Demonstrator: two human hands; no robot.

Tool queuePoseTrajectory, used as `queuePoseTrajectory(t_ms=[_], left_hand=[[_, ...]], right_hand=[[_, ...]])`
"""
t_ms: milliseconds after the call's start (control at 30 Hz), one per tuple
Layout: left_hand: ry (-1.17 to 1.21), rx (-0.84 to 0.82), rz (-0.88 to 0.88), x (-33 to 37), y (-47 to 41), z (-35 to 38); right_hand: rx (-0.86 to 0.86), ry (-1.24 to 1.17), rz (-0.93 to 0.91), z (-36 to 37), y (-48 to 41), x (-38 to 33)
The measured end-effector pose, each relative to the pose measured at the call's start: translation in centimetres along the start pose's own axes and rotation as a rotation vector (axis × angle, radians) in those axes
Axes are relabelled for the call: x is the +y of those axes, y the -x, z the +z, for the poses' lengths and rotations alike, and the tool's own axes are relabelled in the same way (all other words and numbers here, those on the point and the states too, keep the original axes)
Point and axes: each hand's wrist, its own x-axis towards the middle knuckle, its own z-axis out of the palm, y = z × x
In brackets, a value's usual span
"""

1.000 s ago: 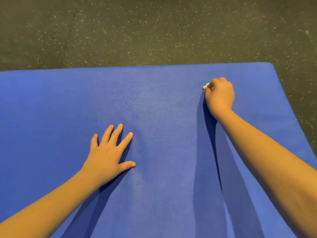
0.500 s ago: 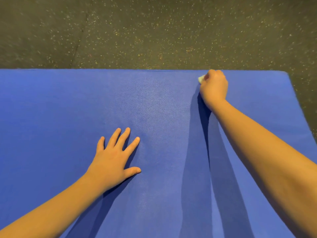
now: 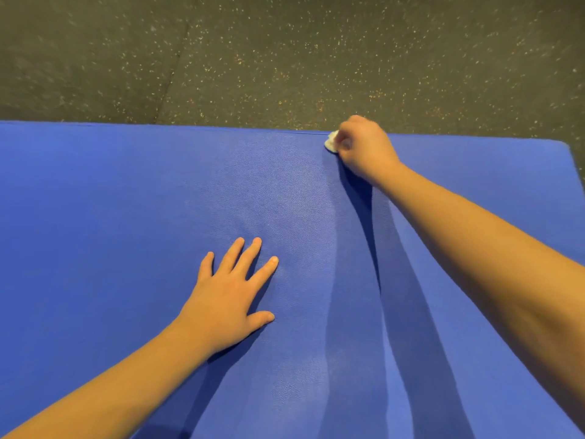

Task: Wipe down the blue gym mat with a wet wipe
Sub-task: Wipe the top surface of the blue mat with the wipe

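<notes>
Fingers (image 3: 251,259) of the left hand (image 3: 228,299) were laid straight and spread, palm down, on the blue gym mat (image 3: 110,217), well short of its far edge. The right arm (image 3: 474,248) was stretched forward, and the right hand (image 3: 364,150) was curled round a crumpled white wet wipe (image 3: 331,142), held against the mat at that far edge. This edge was seen running left to right; the mat's long axis could not be told. Dark speckled rubber flooring (image 3: 285,58) lay beyond, and arm shadows (image 3: 357,280) were cast across the mat.
</notes>
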Motion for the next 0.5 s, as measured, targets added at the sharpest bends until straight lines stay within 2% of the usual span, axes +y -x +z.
queuePoseTrajectory(t_ms=[67,133,167,233,300,333,367,400,467,500], left_hand=[[-0.004,0.011,0.008,-0.1,0.0,0.0],[-0.008,0.017,0.006,-0.2,0.1,0.0],[-0.007,0.017,0.005,-0.2,0.2,0.1],[-0.005,0.017,0.004,-0.2,0.2,0.1],[-0.010,0.025,0.006,-0.1,0.2,0.1],[-0.014,0.031,0.009,-0.2,0.1,0.0],[-0.015,0.037,0.011,-0.2,0.1,0.0],[-0.014,0.042,0.012,-0.2,0.2,0.0],[-0.010,0.048,0.009,-0.2,0.3,0.1],[-0.010,0.055,0.008,-0.1,0.3,0.2]], right_hand=[[0.087,0.100,0.206,-0.7,-1.1,1.1],[0.126,0.084,0.441,-0.3,-1.3,0.7],[0.127,0.029,0.420,0.3,-1.2,-0.6],[0.065,-0.060,0.133,1.8,-0.6,-4.1],[-0.092,-0.048,-0.187,2.4,0.4,-5.8],[-0.114,0.008,-0.243,2.0,0.2,-5.7],[-0.084,0.058,-0.192,1.7,-0.3,-5.0],[-0.017,0.080,-0.065,1.6,-0.8,-4.3],[0.131,0.009,0.237,1.8,-0.9,-2.9],[0.182,-0.068,0.291,2.1,-0.1,-3.4]])
